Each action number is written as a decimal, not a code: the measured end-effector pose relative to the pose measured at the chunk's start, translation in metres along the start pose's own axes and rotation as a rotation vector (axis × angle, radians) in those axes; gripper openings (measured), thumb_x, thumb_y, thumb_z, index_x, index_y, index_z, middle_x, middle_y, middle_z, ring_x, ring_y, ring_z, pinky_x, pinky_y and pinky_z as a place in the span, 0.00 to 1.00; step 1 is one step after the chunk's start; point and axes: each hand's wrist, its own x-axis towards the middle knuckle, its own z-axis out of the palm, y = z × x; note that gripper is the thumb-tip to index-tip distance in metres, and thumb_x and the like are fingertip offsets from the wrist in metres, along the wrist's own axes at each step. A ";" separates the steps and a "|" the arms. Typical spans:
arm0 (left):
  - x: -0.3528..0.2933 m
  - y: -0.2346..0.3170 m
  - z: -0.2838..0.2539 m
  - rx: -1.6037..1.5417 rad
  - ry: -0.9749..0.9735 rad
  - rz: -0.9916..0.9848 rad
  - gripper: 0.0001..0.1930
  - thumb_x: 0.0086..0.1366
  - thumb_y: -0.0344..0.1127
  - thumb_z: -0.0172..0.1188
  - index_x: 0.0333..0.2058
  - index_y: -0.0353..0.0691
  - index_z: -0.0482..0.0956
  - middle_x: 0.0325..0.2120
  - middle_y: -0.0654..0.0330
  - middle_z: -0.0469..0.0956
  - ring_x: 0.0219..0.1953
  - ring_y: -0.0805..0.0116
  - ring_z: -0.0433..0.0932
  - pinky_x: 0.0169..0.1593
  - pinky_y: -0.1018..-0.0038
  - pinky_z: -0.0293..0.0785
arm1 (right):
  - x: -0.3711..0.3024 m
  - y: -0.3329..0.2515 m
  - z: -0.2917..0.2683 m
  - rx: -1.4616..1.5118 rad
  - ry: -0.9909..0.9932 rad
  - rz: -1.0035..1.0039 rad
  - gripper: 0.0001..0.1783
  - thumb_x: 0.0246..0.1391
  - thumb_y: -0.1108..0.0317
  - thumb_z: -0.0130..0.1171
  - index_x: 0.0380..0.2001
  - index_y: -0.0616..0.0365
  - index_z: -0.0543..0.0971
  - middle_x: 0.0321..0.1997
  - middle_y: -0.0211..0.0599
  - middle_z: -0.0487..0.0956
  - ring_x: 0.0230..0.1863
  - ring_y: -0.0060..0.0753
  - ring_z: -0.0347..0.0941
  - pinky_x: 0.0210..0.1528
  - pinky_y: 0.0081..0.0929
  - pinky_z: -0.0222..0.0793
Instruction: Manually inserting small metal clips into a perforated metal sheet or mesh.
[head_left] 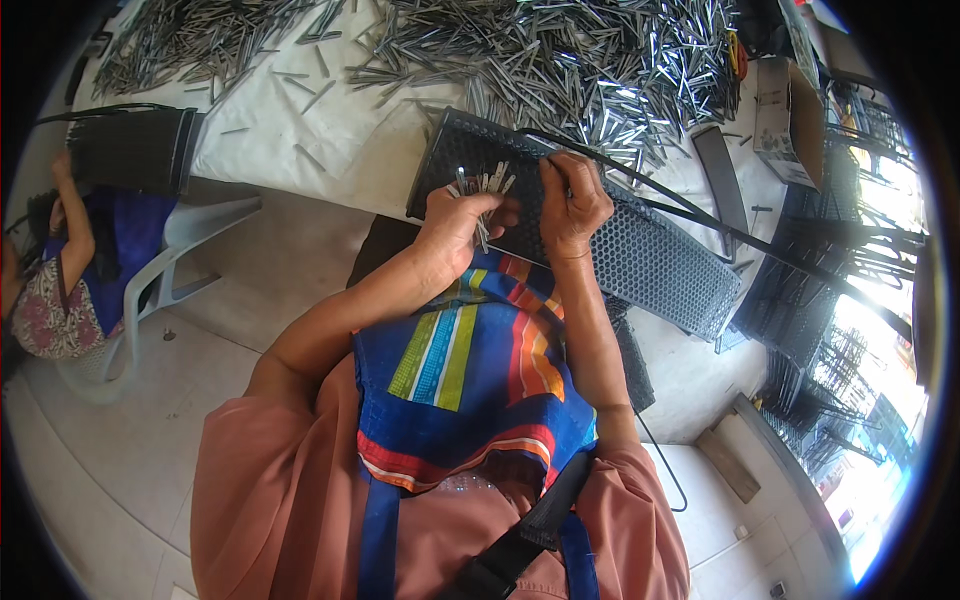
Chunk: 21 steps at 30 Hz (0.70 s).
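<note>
My left hand (457, 222) is closed around a bunch of thin metal strips (490, 184), which fan out past the thumb and fingers. Beside it, my right hand (577, 200) has its fingers bent and pinched together over a black perforated panel (660, 262); whatever lies between those fingertips is hidden. The panel is long, dotted with small round holes, and slants from the table's edge down to the right. A thin black bar (640, 182) runs along its far side.
A large heap of metal strips (600, 70) covers the far side of the white-covered table (260, 140). An open cardboard box (790, 120) stands right, near stacked black racks (800, 280). At left, another person (65, 280) sits by a plastic chair (165, 265) and dark panel (135, 150).
</note>
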 end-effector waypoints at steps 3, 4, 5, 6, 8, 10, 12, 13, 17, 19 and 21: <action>0.000 0.002 0.000 -0.004 -0.006 0.006 0.07 0.57 0.25 0.57 0.36 0.36 0.78 0.29 0.55 0.82 0.27 0.66 0.80 0.29 0.74 0.71 | -0.001 0.002 -0.004 -0.020 -0.001 0.004 0.07 0.42 0.79 0.64 0.27 0.59 0.77 0.28 0.38 0.78 0.28 0.37 0.77 0.31 0.24 0.71; 0.001 0.000 -0.001 -0.011 -0.009 0.003 0.07 0.57 0.25 0.57 0.36 0.36 0.78 0.29 0.54 0.82 0.27 0.66 0.80 0.28 0.74 0.72 | -0.001 0.004 -0.003 -0.024 0.004 -0.011 0.07 0.42 0.79 0.64 0.27 0.59 0.77 0.28 0.38 0.78 0.28 0.37 0.77 0.31 0.25 0.71; 0.002 -0.001 -0.002 -0.018 -0.011 0.001 0.07 0.58 0.25 0.56 0.36 0.36 0.78 0.29 0.54 0.82 0.27 0.66 0.80 0.28 0.73 0.72 | -0.002 0.004 -0.002 -0.023 0.010 -0.017 0.07 0.42 0.79 0.64 0.27 0.59 0.77 0.28 0.38 0.78 0.28 0.37 0.77 0.31 0.25 0.71; 0.003 -0.002 -0.003 -0.015 -0.016 0.008 0.07 0.58 0.25 0.56 0.36 0.36 0.78 0.29 0.54 0.82 0.27 0.66 0.80 0.28 0.73 0.72 | -0.003 0.005 -0.002 -0.066 -0.023 -0.078 0.07 0.42 0.79 0.65 0.27 0.59 0.77 0.28 0.38 0.78 0.28 0.37 0.77 0.31 0.25 0.71; 0.003 -0.004 -0.004 -0.039 -0.012 0.005 0.07 0.58 0.25 0.56 0.36 0.36 0.78 0.29 0.54 0.82 0.26 0.66 0.80 0.28 0.74 0.72 | -0.006 0.004 0.000 -0.109 -0.052 -0.144 0.08 0.41 0.79 0.65 0.26 0.59 0.77 0.28 0.37 0.78 0.28 0.37 0.77 0.31 0.25 0.71; 0.002 -0.003 -0.002 -0.022 -0.012 0.010 0.07 0.58 0.26 0.56 0.36 0.36 0.78 0.29 0.54 0.82 0.27 0.65 0.80 0.28 0.73 0.72 | -0.009 0.002 0.000 -0.060 0.011 -0.080 0.08 0.40 0.78 0.65 0.26 0.58 0.77 0.28 0.37 0.78 0.27 0.37 0.77 0.30 0.25 0.71; 0.000 -0.001 0.001 -0.026 0.005 0.002 0.06 0.57 0.24 0.55 0.34 0.34 0.77 0.27 0.52 0.81 0.25 0.64 0.80 0.26 0.74 0.71 | -0.003 0.002 -0.002 -0.037 0.032 -0.090 0.07 0.40 0.78 0.65 0.26 0.58 0.78 0.28 0.35 0.78 0.27 0.37 0.77 0.28 0.25 0.70; 0.000 0.000 0.001 -0.026 0.004 0.003 0.06 0.57 0.24 0.55 0.34 0.34 0.77 0.27 0.52 0.81 0.25 0.64 0.80 0.26 0.74 0.71 | -0.001 0.002 -0.003 -0.058 0.024 -0.090 0.07 0.40 0.77 0.65 0.26 0.57 0.78 0.27 0.35 0.78 0.26 0.37 0.76 0.28 0.25 0.70; 0.000 0.002 0.000 -0.038 -0.007 -0.002 0.06 0.57 0.24 0.55 0.34 0.34 0.77 0.27 0.52 0.81 0.25 0.64 0.80 0.26 0.75 0.71 | -0.004 0.009 -0.002 -0.176 -0.040 -0.153 0.07 0.41 0.74 0.66 0.27 0.55 0.79 0.28 0.33 0.78 0.26 0.38 0.76 0.28 0.28 0.70; 0.000 0.001 0.000 -0.034 -0.007 -0.003 0.06 0.58 0.24 0.54 0.34 0.34 0.77 0.27 0.52 0.81 0.25 0.64 0.80 0.26 0.75 0.71 | -0.006 0.010 0.001 -0.215 -0.043 -0.173 0.07 0.41 0.72 0.66 0.28 0.54 0.80 0.30 0.33 0.78 0.27 0.38 0.76 0.28 0.29 0.70; 0.002 -0.001 -0.001 -0.048 -0.009 0.004 0.06 0.57 0.23 0.54 0.35 0.34 0.77 0.28 0.52 0.81 0.25 0.64 0.80 0.25 0.75 0.71 | -0.006 0.009 0.002 -0.257 -0.044 -0.192 0.07 0.41 0.71 0.66 0.28 0.53 0.80 0.32 0.33 0.78 0.27 0.38 0.76 0.29 0.30 0.70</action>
